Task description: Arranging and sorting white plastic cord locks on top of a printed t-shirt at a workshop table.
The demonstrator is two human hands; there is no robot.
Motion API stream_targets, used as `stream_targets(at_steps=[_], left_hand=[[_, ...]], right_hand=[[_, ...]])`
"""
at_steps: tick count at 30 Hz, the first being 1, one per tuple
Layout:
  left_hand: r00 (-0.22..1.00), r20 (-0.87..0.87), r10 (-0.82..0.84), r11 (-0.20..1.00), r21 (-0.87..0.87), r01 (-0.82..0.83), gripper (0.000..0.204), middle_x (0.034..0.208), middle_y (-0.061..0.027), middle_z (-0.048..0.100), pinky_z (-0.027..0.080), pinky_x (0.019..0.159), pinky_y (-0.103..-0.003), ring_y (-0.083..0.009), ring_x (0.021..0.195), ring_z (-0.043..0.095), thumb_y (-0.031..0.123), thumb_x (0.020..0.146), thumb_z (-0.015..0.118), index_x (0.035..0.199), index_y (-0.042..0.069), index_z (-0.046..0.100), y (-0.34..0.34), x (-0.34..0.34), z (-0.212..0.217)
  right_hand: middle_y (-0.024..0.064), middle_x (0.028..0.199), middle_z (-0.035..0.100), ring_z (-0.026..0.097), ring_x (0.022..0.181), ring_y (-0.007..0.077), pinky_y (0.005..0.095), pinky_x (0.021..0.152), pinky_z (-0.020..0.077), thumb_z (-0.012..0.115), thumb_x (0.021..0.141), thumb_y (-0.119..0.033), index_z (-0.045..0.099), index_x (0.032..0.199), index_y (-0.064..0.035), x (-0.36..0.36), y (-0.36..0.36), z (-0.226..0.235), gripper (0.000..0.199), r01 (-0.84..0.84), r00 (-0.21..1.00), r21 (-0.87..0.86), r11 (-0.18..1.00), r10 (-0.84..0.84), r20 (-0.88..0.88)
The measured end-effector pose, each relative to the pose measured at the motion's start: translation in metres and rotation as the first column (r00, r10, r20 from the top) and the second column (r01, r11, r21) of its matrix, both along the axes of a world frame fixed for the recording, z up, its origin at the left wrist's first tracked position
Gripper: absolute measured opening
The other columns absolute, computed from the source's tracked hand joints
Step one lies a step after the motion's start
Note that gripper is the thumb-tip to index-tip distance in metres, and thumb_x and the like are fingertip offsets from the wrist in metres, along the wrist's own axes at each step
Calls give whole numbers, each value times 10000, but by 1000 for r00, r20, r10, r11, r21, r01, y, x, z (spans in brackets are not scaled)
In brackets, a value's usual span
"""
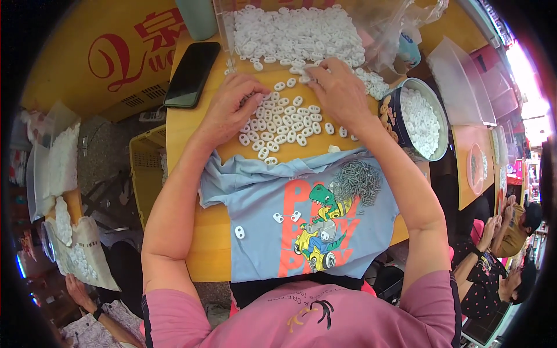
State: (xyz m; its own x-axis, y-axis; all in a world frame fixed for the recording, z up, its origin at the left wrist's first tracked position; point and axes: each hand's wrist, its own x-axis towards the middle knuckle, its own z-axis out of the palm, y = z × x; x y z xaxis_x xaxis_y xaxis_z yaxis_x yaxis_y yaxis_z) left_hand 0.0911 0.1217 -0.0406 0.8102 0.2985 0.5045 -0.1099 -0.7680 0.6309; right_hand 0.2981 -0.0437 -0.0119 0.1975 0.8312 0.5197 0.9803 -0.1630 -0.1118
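Note:
Small white oval plastic pieces with two holes [281,120] lie loose on the yellow table between my hands. My left hand [232,107] rests at their left side, fingers curled in and thumb against the pieces; what lies inside the curl is hidden. At the lower edge of a larger heap of the same pieces [296,35], my right hand [342,93] has its fingers bent down around a few white pieces. A light blue T-shirt [255,214] with a printed dinosaur covers the table's near side. On it lie a pile of small grey metal screws or pins [357,182] and several white pieces.
A black phone [192,75] lies at the left table edge, below a grey-green cup [197,17]. Right of my right arm stands a round tin [420,119] filled with white pieces. Beyond are clear plastic bags [400,29]. Other people sit at tables on both sides.

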Motion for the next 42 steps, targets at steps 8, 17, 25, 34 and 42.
stream_targets(at_steps=[8, 17, 25, 34, 42], left_hand=[[1000, 9, 2, 1000, -7, -2, 133, 1002, -113, 637, 450, 907, -406, -321, 1021, 558, 96, 919, 631, 1023, 37, 689, 0, 0, 0], [1000, 13, 7, 1000, 26, -7, 123, 989, -112, 641, 452, 895, -410, -327, 1008, 565, 93, 914, 641, 1011, 37, 691, 0, -1, 1], [1000, 28, 6, 1000, 5, -7, 121, 993, -114, 642, 453, 889, -410, -322, 1011, 567, 96, 916, 644, 1008, 35, 694, -1, 0, 0], [1000, 14, 3, 1000, -15, -3, 122, 996, -115, 642, 453, 891, -402, -317, 1009, 566, 93, 922, 643, 1015, 29, 690, -1, 0, 1], [1000, 25, -1, 1000, -10, 1, 113, 990, -109, 642, 453, 888, -398, -311, 1003, 569, 80, 914, 650, 1006, 30, 691, -1, 1, 2]], right_hand=[[96, 907, 664, 656, 829, 301, 405, 692, 519, 666, 897, -122, 709, 1094, -100, -9, -18, 0, 203, -126, 976, 12, 992, 126, -177], [116, 917, 654, 654, 802, 310, 390, 686, 515, 623, 910, -53, 722, 1085, -84, -23, -20, 7, 203, -282, 929, -94, 955, 248, -274], [120, 946, 673, 655, 798, 294, 354, 686, 511, 635, 929, -69, 722, 1082, -61, 11, -16, 1, 176, -26, 961, 99, 995, 52, -272], [118, 949, 646, 653, 839, 313, 414, 712, 522, 640, 899, -62, 729, 1102, -113, -10, -20, -2, 227, -94, 988, -12, 996, 91, -121], [107, 966, 624, 637, 906, 316, 427, 712, 523, 625, 890, -50, 722, 1112, -118, -12, -14, -1, 252, -90, 969, 51, 995, 100, -228]])
